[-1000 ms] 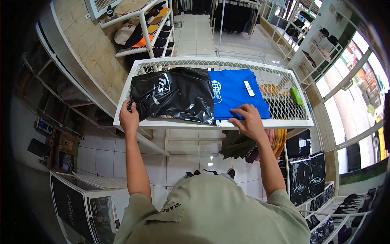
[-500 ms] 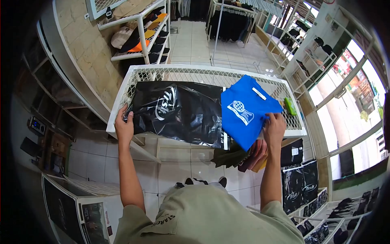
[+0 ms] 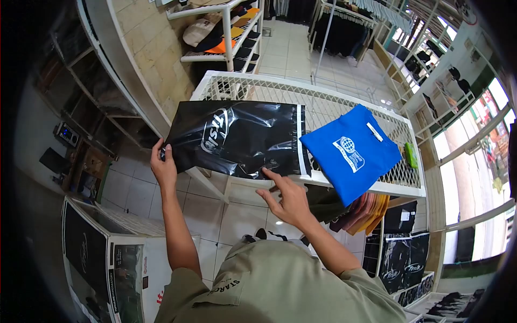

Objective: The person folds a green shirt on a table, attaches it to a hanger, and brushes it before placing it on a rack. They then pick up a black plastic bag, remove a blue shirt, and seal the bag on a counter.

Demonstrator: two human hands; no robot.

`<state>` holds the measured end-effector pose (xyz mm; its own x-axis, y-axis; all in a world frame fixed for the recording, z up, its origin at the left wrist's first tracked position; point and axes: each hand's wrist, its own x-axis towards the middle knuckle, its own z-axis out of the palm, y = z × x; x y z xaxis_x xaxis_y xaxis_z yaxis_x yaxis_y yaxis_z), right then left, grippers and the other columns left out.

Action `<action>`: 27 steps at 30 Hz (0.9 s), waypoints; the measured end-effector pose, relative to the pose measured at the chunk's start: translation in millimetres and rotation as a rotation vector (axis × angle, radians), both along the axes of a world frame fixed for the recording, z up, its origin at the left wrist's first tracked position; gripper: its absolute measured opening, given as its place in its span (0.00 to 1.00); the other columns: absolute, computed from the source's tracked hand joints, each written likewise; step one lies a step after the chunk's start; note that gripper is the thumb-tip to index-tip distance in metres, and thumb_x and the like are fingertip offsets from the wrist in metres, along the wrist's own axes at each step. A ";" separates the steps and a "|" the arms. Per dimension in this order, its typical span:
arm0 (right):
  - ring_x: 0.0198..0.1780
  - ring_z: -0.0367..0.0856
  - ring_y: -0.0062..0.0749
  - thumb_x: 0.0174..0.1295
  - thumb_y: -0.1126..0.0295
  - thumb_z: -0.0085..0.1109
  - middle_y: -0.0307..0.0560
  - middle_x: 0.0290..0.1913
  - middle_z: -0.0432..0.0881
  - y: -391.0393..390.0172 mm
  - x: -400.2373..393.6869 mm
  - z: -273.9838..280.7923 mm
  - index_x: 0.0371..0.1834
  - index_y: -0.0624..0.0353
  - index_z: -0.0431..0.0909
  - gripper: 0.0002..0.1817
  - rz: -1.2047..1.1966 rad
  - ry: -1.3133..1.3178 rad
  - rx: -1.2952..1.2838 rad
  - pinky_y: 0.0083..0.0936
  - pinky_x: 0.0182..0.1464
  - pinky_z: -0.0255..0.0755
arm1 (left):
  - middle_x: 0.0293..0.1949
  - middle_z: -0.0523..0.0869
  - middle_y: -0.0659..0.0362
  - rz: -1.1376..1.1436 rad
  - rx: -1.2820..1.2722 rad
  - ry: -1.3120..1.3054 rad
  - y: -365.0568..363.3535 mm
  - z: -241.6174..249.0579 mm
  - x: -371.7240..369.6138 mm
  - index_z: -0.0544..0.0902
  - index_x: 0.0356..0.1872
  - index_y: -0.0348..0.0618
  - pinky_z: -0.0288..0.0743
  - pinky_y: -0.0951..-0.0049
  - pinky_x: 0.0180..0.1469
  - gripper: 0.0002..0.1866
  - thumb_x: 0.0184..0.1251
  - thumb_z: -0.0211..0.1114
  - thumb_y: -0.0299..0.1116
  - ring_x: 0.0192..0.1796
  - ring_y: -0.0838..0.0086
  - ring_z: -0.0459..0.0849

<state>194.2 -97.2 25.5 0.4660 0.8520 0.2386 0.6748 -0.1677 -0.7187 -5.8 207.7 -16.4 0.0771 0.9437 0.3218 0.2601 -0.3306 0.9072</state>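
A glossy black plastic mailing bag (image 3: 247, 137) with white lettering lies flat on the white mesh-topped table (image 3: 280, 89), its near edge reaching the table's front rim. My left hand (image 3: 165, 168) pinches the bag's near left corner between thumb and fingers. Along the bag's near edge, my right hand (image 3: 291, 199) has thumb and index finger spread, the index fingertip at the plastic. To the right lies a folded blue T-shirt (image 3: 350, 151) with a white globe print and a neck label, partly over the front rim. Neither hand touches the shirt.
A bright green item (image 3: 411, 155) sits at the table's right end. Folded garments in several colours (image 3: 366, 212) show below the front rim. Caps (image 3: 202, 29) fill a shelf at the back left. Black packaged goods (image 3: 398, 264) stand at the lower right.
My right hand has left the blue T-shirt and moved left to the bag's near edge. My left hand keeps hold of the bag's corner. The view has shifted.
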 end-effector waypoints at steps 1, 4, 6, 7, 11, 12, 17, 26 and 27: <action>0.36 0.89 0.41 0.66 0.52 0.70 0.54 0.46 0.88 14.0 6.2 2.5 0.70 0.51 0.78 0.31 0.010 0.002 0.007 0.36 0.39 0.81 | 0.63 0.84 0.49 0.031 0.009 -0.064 -6.1 -1.0 -7.8 0.81 0.64 0.34 0.69 0.69 0.70 0.19 0.77 0.65 0.29 0.66 0.65 0.81; 0.39 0.89 0.43 0.68 0.55 0.69 0.55 0.45 0.88 60.2 35.0 14.1 0.64 0.55 0.82 0.25 -0.027 -0.058 0.337 0.37 0.41 0.81 | 0.67 0.81 0.48 0.047 -0.063 -0.336 -38.1 -20.7 -17.1 0.74 0.71 0.35 0.65 0.65 0.75 0.25 0.77 0.66 0.32 0.69 0.63 0.78; 0.42 0.89 0.44 0.69 0.56 0.68 0.55 0.48 0.87 80.6 59.2 34.4 0.63 0.56 0.82 0.24 -0.116 0.046 0.387 0.36 0.44 0.81 | 0.72 0.75 0.46 0.000 -0.336 -0.455 -66.7 -36.7 -15.8 0.67 0.75 0.33 0.65 0.65 0.77 0.33 0.73 0.70 0.29 0.74 0.62 0.73; 0.44 0.90 0.44 0.70 0.57 0.68 0.55 0.50 0.87 79.2 68.0 42.2 0.65 0.56 0.81 0.24 -0.168 0.092 0.342 0.34 0.46 0.81 | 0.72 0.75 0.46 -0.060 -0.439 -0.558 -90.2 -30.6 -6.5 0.64 0.77 0.33 0.67 0.66 0.75 0.37 0.71 0.72 0.29 0.72 0.62 0.75; 0.41 0.87 0.37 0.72 0.58 0.66 0.57 0.55 0.84 60.1 72.4 10.7 0.76 0.62 0.69 0.33 -0.281 0.046 0.452 0.29 0.45 0.81 | 0.57 0.86 0.57 -0.369 -0.782 -0.824 -142.2 -18.5 17.8 0.74 0.68 0.38 0.81 0.68 0.60 0.27 0.70 0.70 0.25 0.56 0.70 0.86; 0.40 0.86 0.35 0.72 0.59 0.66 0.57 0.53 0.85 44.0 59.8 5.1 0.78 0.63 0.63 0.37 -0.309 0.137 0.348 0.29 0.46 0.80 | 0.57 0.86 0.57 -0.362 -0.788 -0.831 -150.8 -14.5 23.2 0.74 0.68 0.38 0.81 0.68 0.60 0.27 0.70 0.70 0.25 0.56 0.70 0.86; 0.41 0.84 0.28 0.72 0.61 0.66 0.50 0.43 0.87 6.5 20.7 -7.7 0.82 0.63 0.54 0.42 -0.291 0.379 0.265 0.27 0.47 0.78 | 0.53 0.87 0.59 -0.481 -0.787 -0.737 -160.1 -2.9 24.5 0.79 0.62 0.39 0.81 0.70 0.57 0.21 0.69 0.68 0.22 0.54 0.72 0.87; 0.51 0.85 0.38 0.63 0.39 0.70 0.52 0.57 0.78 66.8 28.6 22.0 0.79 0.58 0.54 0.52 -0.129 1.344 0.180 0.39 0.47 0.85 | 0.51 0.85 0.58 -0.304 -0.643 -0.615 -172.7 8.1 -36.6 0.78 0.59 0.36 0.76 0.70 0.61 0.22 0.63 0.68 0.20 0.54 0.73 0.84; 0.52 0.84 0.37 0.62 0.36 0.69 0.48 0.59 0.76 72.1 28.4 23.4 0.77 0.55 0.58 0.50 -0.186 1.336 0.142 0.38 0.48 0.83 | 0.52 0.85 0.57 -0.293 -0.640 -0.604 -179.0 11.3 -42.2 0.78 0.60 0.36 0.76 0.70 0.62 0.23 0.63 0.68 0.20 0.54 0.72 0.84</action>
